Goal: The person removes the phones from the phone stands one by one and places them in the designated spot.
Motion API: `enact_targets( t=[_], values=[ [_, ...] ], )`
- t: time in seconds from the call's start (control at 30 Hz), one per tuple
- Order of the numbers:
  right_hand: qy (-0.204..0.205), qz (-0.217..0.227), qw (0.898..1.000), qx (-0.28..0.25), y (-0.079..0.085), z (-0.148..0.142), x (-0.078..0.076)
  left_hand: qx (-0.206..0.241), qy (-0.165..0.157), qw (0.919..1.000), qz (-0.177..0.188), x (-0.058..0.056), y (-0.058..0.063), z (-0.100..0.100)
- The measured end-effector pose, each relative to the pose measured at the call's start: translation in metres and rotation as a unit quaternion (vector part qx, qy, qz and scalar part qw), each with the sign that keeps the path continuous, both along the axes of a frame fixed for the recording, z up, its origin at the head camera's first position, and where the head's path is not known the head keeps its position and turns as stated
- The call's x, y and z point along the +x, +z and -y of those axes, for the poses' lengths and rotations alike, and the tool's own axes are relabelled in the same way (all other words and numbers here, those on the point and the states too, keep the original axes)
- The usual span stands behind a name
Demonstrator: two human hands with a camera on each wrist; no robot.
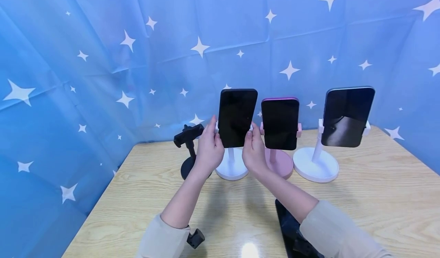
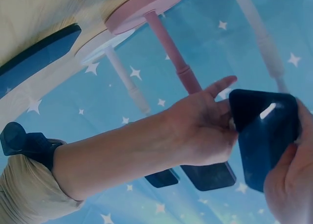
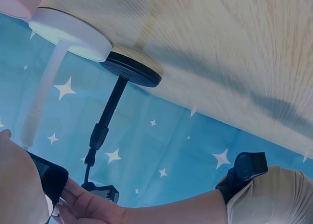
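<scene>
Both your hands are up at the black phone [image 1: 238,118], and it's upright, tilted slightly, screen facing you, above the round base of a white stand [image 1: 232,168]. Your left hand [image 1: 209,148] is partly closed on the phone's left edge, fingers reaching up fairly straight, thumb at the lower side. Over to your right hand [image 1: 254,149]: bent in more, it holds the right edge beside the stand's clamp, though just how its hidden fingertips sit, you can't tell from here.

Just left of you, there's the black stand [image 1: 189,149], its holder bare, partly behind your left hand. On the other side, a pink-edged phone [image 1: 280,124] sits in the pink stand [image 1: 282,164], and farther right a larger phone [image 1: 348,116] leans in a second white stand [image 1: 316,167]. Down on the desk [image 1: 144,200], a flat black device [image 1: 287,227] lies partly under your right forearm. Blue starry cloth [image 1: 103,97] hangs behind it all.
</scene>
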State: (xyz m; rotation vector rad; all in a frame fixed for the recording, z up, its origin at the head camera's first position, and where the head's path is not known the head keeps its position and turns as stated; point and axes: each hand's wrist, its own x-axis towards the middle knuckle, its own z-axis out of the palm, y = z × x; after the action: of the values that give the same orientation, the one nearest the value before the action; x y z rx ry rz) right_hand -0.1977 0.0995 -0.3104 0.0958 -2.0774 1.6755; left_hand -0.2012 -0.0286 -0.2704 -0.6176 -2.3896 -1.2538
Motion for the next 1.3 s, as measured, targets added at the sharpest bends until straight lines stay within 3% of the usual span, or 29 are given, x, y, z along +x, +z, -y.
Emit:
enact_targets(
  t=[0.27,0.5,0.7,0.83,1.0,1.17,1.3],
  values=[
    [0.008,-0.016,0.999,0.036,-0.004,-0.005,0.002,0.018,-0.018,0.9997,-0.003,0.004,-0.003,0.004],
    [0.031,-0.048,0.998,0.035,-0.006,-0.007,0.006,0.013,-0.030,0.9995,-0.003,0.008,-0.004,0.011],
    [0.057,-0.074,0.995,0.043,-0.009,-0.013,0.014,0.025,-0.062,0.9976,-0.017,0.010,-0.009,0.020],
    [0.092,-0.108,0.986,0.083,-0.011,-0.025,0.018,0.044,-0.098,0.9938,-0.027,0.010,-0.014,0.028],
    [0.149,-0.157,0.965,0.150,-0.007,-0.043,0.018,0.075,-0.133,0.9877,-0.033,0.009,-0.019,0.035],
    [0.174,-0.183,0.948,0.195,0.000,-0.051,0.018,0.079,-0.140,0.9860,-0.044,0.009,-0.021,0.039],
    [0.175,-0.183,0.946,0.200,0.000,-0.051,0.021,0.075,-0.141,0.9859,-0.048,0.011,-0.021,0.041]
  ],
)
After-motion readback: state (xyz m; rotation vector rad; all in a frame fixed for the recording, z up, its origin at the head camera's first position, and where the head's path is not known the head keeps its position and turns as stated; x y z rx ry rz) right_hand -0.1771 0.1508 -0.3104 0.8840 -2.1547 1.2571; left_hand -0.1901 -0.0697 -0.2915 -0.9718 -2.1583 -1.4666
